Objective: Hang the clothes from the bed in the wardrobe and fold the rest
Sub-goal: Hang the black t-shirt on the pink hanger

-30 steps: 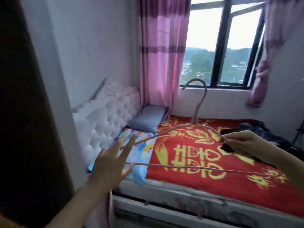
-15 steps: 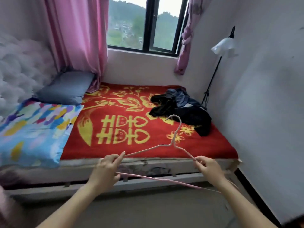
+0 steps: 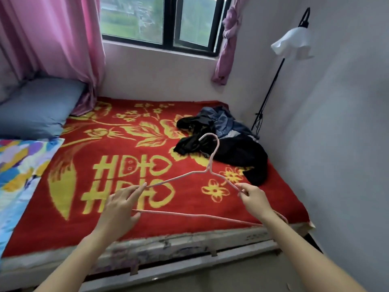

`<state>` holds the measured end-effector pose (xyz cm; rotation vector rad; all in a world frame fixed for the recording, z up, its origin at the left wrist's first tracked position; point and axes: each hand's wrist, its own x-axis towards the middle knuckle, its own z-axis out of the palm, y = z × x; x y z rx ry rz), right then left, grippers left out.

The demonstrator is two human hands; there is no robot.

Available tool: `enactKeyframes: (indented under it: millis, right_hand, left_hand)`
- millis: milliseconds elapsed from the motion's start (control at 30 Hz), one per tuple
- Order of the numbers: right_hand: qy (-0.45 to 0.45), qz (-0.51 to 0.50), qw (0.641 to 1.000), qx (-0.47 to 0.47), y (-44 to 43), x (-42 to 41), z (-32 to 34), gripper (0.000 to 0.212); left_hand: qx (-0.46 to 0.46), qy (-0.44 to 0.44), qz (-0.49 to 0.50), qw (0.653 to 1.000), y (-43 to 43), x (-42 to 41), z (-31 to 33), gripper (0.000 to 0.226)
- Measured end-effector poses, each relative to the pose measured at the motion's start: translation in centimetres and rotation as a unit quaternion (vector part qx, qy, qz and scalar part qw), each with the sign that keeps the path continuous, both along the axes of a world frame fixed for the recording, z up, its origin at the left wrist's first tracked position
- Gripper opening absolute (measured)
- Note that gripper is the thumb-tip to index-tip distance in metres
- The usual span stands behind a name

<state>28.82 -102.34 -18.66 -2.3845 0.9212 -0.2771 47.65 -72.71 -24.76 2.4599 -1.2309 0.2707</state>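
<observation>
A pink wire hanger is held over the red-covered bed. The left hand has its left end between loosely curled fingers and thumb. The right hand pinches the right shoulder wire in its fingers. The dark clothes lie on the bed beyond the right fingers, behind the hook.
</observation>
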Motion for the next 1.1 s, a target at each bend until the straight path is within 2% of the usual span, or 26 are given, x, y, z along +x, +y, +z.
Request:
enactKeyframes:
  millis: [67,167,267,367,433,600,767,967,1100]
  right_hand:
    - [0.028,0.019,0.999,-0.023,-3.6,7.8,0.7,0.044]
    - [0.085,0.031,0.994,-0.054,-5.9,14.2,0.7,0.050]
    - [0.125,0.057,0.988,-0.077,-7.7,15.3,-0.7,0.047]
    - [0.214,0.072,0.972,-0.070,-11.6,13.8,-3.2,0.045]
    - [0.250,0.042,0.966,-0.039,-15.4,12.7,-4.2,0.043]
    - [0.245,-0.048,0.968,0.013,-25.0,12.9,-5.9,0.035]
    - [0.252,-0.037,0.966,0.035,-32.6,15.5,-8.1,0.038]
    - [0.265,0.028,0.963,0.045,-42.3,19.2,-10.7,0.032]
    - [0.277,0.038,0.957,0.073,-46.9,22.1,-13.8,0.041]
  left_hand:
    - [0.049,0.012,0.062,0.997,-3.7,5.7,-0.7,0.098]
    - [0.212,0.087,0.140,0.963,-7.4,10.5,-3.1,0.095]
    - [0.251,0.160,0.114,0.948,-10.8,11.0,-6.3,0.083]
    - [0.274,0.186,0.067,0.941,-15.1,10.7,-8.8,0.071]
    - [0.294,0.198,0.044,0.934,-18.5,10.6,-9.4,0.067]
    - [0.268,0.203,0.036,0.941,-27.2,11.6,-8.9,0.061]
    - [0.238,0.193,0.093,0.947,-34.0,13.7,-7.7,0.060]
    - [0.230,0.228,0.168,0.931,-41.9,14.4,-8.1,0.061]
    - [0.201,0.247,0.228,0.920,-44.2,15.2,-9.1,0.062]
